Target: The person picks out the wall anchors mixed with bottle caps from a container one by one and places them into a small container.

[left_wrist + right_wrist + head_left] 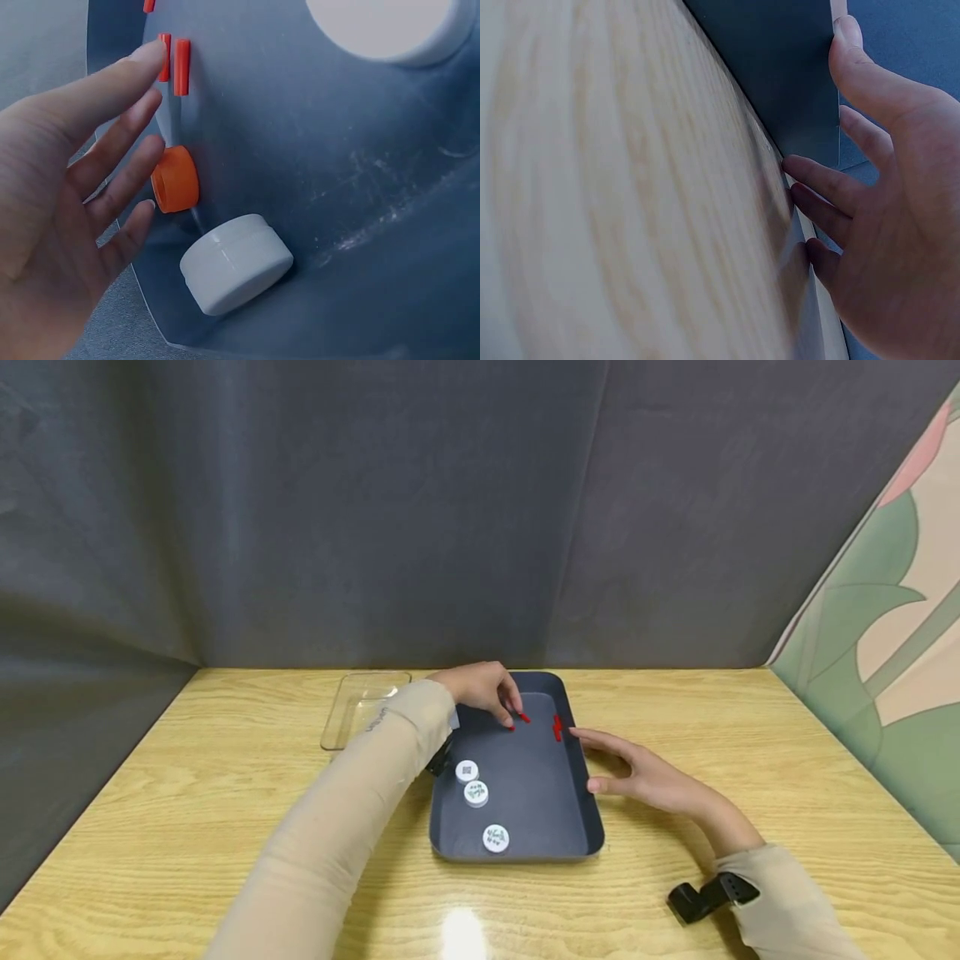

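Observation:
My left hand (486, 687) reaches over the far end of a dark grey tray (525, 793). Its thumb and index tips are near two small red sticks (525, 718); in the left wrist view the thumb partly overlaps one red stick (164, 58), with another (181, 67) beside it. An orange cap (176, 180) and a white round lidded piece (236, 264) lie near this hand's other fingers. Beside the tray's right side is my right hand (648, 777), fingers spread, index tip at the rim; its fingers (821, 180) lie along the tray's outer wall.
More red sticks (557, 727) lie by the tray's right wall. Several white round pieces (496, 838) with printed tops sit in the tray's near left part. Partly behind my left sleeve is a clear container (348, 706) on the wooden table (195, 827). A dark curtain (390, 510) stands behind.

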The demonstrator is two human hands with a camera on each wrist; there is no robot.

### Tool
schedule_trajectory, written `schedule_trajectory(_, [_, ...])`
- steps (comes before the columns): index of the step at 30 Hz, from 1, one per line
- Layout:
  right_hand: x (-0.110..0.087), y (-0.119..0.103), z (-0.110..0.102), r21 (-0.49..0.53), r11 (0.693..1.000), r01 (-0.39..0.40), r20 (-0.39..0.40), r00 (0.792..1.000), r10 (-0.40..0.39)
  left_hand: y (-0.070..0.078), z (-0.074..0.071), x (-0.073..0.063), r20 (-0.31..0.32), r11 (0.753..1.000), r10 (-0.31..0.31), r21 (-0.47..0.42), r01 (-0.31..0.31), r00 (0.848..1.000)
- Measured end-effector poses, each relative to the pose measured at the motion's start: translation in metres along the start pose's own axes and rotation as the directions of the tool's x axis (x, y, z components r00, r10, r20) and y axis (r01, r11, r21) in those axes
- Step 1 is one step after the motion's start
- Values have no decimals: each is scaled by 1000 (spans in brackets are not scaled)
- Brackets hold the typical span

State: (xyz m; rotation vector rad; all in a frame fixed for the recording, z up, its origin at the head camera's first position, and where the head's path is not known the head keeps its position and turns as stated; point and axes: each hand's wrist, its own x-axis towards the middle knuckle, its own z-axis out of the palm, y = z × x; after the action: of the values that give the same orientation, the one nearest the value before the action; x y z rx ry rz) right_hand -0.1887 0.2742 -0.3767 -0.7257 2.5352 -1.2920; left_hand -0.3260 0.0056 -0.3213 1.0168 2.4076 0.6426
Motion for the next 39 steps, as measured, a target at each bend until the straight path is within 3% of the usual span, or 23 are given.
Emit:
schedule_trajectory(9, [1,3,2,18,1000,-7,1,1000,7,-6,3,4,20,988,-72,139,69,997])
schedule_trajectory(16, [2,4,3,19,1000,1,-2,1000,-1,-8,7,7,43,977,-60,207,50,997])
schedule_trajectory(24, [4,4,1,18,1000,-1,0,1000,1,-10,4,4,42,986,-38,162,31,998])
schedule_trajectory(31, [4,3,-2,11,1000,4,2,1000,-4,-5,-9,-7,-59,999,6,37,-4,998])
schedule_trajectory(39, [6,4,-4,-15,1000,0,-4,1000,0,-5,-19,-24,-152,996,67,-55,-77,986])
